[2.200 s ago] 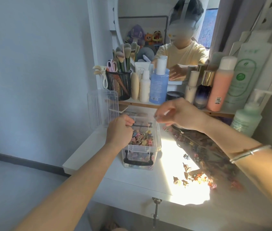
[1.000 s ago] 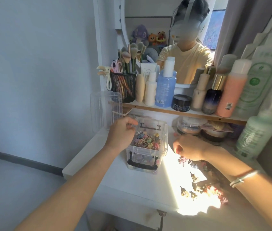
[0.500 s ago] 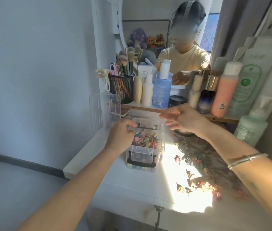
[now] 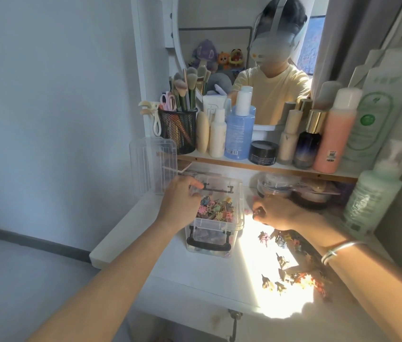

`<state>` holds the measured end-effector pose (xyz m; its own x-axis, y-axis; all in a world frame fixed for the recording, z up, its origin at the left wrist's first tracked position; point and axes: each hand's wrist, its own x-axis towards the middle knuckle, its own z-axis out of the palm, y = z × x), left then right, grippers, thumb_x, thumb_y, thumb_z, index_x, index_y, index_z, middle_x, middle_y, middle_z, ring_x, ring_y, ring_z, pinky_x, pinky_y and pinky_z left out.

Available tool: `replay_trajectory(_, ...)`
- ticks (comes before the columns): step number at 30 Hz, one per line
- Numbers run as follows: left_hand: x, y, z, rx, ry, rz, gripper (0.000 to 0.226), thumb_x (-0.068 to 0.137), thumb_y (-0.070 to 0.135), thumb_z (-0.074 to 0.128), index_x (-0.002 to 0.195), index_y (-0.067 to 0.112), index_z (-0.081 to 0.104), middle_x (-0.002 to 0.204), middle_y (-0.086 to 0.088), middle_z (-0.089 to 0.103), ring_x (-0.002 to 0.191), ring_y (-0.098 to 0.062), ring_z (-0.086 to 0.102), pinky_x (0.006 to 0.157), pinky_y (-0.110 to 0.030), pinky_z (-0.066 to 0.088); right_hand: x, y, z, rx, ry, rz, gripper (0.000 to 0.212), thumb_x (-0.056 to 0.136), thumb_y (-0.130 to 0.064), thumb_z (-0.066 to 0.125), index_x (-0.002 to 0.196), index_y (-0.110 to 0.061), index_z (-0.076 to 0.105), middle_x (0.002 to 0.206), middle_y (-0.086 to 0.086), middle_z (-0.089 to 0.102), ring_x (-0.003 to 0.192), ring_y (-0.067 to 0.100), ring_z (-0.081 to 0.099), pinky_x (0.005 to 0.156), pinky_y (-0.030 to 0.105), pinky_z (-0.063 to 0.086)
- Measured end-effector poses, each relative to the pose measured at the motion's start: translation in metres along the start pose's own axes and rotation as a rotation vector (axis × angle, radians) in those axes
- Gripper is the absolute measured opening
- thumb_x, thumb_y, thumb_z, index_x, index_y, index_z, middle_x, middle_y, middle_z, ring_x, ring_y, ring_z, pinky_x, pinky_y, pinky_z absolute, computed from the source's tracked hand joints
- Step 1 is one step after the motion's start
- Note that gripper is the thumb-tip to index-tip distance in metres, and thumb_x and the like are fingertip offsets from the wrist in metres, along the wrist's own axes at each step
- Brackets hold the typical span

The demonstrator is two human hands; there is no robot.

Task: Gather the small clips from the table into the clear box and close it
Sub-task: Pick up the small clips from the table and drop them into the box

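Your right hand has dropped from above the box half a second ago to the table surface; your left hand has stayed on the box's left side. The white table has a sunlit patch on its right half. The shelf behind it carries bottles and a brush cup. The clear box sits open near table centre, black handle facing you. Its lid stands upright just behind and left of it. Left hand grips the box's left rim, fingers curled over the edge. Right hand is just right of the box, fingers curled down at the tabletop; can't tell if it holds a clip. The heaped clips fill the box's top tray. The loose clips are scattered right of the box, in sun and under your right forearm. The bracelet is on the right wrist.
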<state>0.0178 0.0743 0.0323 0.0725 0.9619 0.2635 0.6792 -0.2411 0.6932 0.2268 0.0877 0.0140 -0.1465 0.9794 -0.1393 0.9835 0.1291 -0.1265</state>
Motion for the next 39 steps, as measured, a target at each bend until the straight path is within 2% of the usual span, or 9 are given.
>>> replay_trajectory(5, -0.001, 0.0, 0.0, -0.008, -0.002, -0.005, 0.028, 0.089, 0.002, 0.044, 0.111, 0.009, 0.059, 0.131, -0.01, 0.045, 0.119, -0.023, 0.046, 0.1, -0.026, 0.032, -0.004, -0.002, -0.007, 0.054, -0.038, -0.072, 0.031, 0.087, -0.018, 0.059, 0.118, -0.014, 0.059, 0.12, 0.001, 0.06, 0.095, 0.01, 0.051, 0.079, 0.017, 0.036)
replay_trajectory(10, -0.001, 0.001, 0.0, -0.013, -0.002, -0.008, 0.028, 0.089, 0.002, 0.043, 0.111, 0.009, 0.06, 0.13, -0.011, 0.045, 0.117, -0.024, 0.047, 0.099, -0.026, 0.033, -0.017, -0.006, -0.043, 0.201, 0.149, -0.089, 0.022, 0.084, -0.016, 0.064, 0.106, -0.015, 0.067, 0.103, 0.002, 0.068, 0.089, 0.013, 0.059, 0.072, 0.017, 0.042)
replay_trajectory(15, -0.002, 0.002, 0.0, -0.014, -0.007, -0.008, 0.028, 0.089, 0.002, 0.043, 0.111, 0.009, 0.059, 0.131, -0.011, 0.044, 0.117, -0.022, 0.047, 0.096, -0.021, 0.032, -0.031, -0.046, -0.087, 0.626, 0.256, -0.152, 0.029, 0.082, -0.007, 0.065, 0.111, -0.011, 0.064, 0.085, -0.006, 0.061, 0.074, 0.011, 0.06, 0.072, 0.021, 0.051)
replay_trajectory(19, -0.003, 0.002, -0.001, -0.008, -0.013, -0.009, 0.028, 0.089, 0.002, 0.044, 0.111, 0.009, 0.06, 0.131, -0.011, 0.044, 0.119, -0.023, 0.047, 0.099, -0.024, 0.032, -0.022, -0.082, -0.086, 0.882, 0.12, -0.07, 0.033, 0.085, -0.008, 0.06, 0.118, -0.001, 0.057, 0.101, 0.014, 0.066, 0.074, 0.012, 0.063, 0.058, 0.014, 0.054)
replay_trajectory(22, -0.003, 0.002, -0.002, -0.01, -0.017, -0.011, 0.027, 0.089, 0.002, 0.043, 0.109, 0.009, 0.06, 0.132, -0.01, 0.044, 0.121, -0.023, 0.047, 0.101, -0.025, 0.032, -0.013, -0.088, -0.074, 0.798, -0.016, 0.035, 0.039, 0.09, -0.019, 0.055, 0.121, 0.004, 0.053, 0.118, 0.02, 0.061, 0.1, 0.024, 0.064, 0.072, 0.021, 0.053)
replay_trajectory(27, 0.001, -0.001, -0.003, -0.027, -0.026, -0.017, 0.03, 0.089, 0.0, 0.041, 0.11, 0.01, 0.06, 0.132, -0.01, 0.046, 0.121, -0.024, 0.046, 0.101, -0.028, 0.034, -0.004, -0.053, -0.065, 0.604, 0.192, 0.145, 0.026, 0.09, -0.002, 0.05, 0.112, 0.009, 0.06, 0.116, 0.027, 0.062, 0.106, 0.033, 0.063, 0.092, 0.039, 0.051)
replay_trajectory(31, 0.004, -0.003, -0.002, -0.03, -0.004, -0.013, 0.031, 0.087, -0.002, 0.041, 0.108, 0.01, 0.06, 0.129, -0.009, 0.05, 0.118, -0.023, 0.048, 0.096, -0.027, 0.036, 0.001, -0.033, -0.038, 0.222, 0.235, 0.135, 0.036, 0.09, 0.002, 0.039, 0.117, -0.005, 0.061, 0.122, 0.014, 0.063, 0.11, 0.026, 0.06, 0.09, 0.028, 0.045)
replay_trajectory(37, 0.006, -0.004, -0.002, -0.048, 0.002, -0.008, 0.03, 0.086, -0.004, 0.042, 0.106, 0.009, 0.06, 0.127, -0.009, 0.053, 0.117, -0.023, 0.05, 0.097, -0.029, 0.038, 0.019, -0.026, 0.002, -0.132, -0.022, 0.14, 0.057, 0.093, -0.012, 0.038, 0.145, -0.005, 0.017, 0.155, 0.017, 0.012, 0.136, 0.032, 0.032, 0.107, 0.042, 0.037)
replay_trajectory(39, 0.005, -0.004, -0.003, -0.042, -0.006, -0.001, 0.029, 0.087, -0.003, 0.042, 0.106, 0.01, 0.06, 0.128, -0.009, 0.052, 0.118, -0.023, 0.05, 0.1, -0.03, 0.038, 0.022, -0.027, 0.005, -0.164, -0.034, 0.135, 0.045, 0.094, -0.013, 0.037, 0.136, 0.001, 0.033, 0.145, 0.02, 0.033, 0.136, 0.029, 0.032, 0.112, 0.038, 0.027)
